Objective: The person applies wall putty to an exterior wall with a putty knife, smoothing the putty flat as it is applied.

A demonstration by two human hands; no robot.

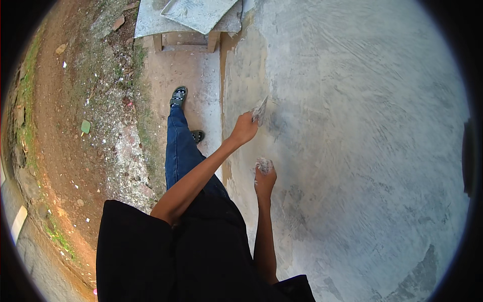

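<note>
My left hand [244,129] is closed around a putty knife [260,111], its blade smeared with white-grey paste and angled up beside the wall. Whether the blade touches the wall I cannot tell. Lower down, my right hand [265,182] is closed on a small paste-caked thing [263,165]; its kind is hidden under the coating and my fingers. Both hands are close to a large wall [352,126] covered in patchy grey-white filler with sweeping streaks. A tan uncoated strip [229,60] runs along the wall's left edge.
A low paste-spattered table [146,20] with wooden legs stands ahead, bearing a whitened tray [198,12]. A narrow walkway [201,70] with white dust runs beside the wall. Left of it lies rough soil [75,151] with stones, litter and a green flat piece [85,126].
</note>
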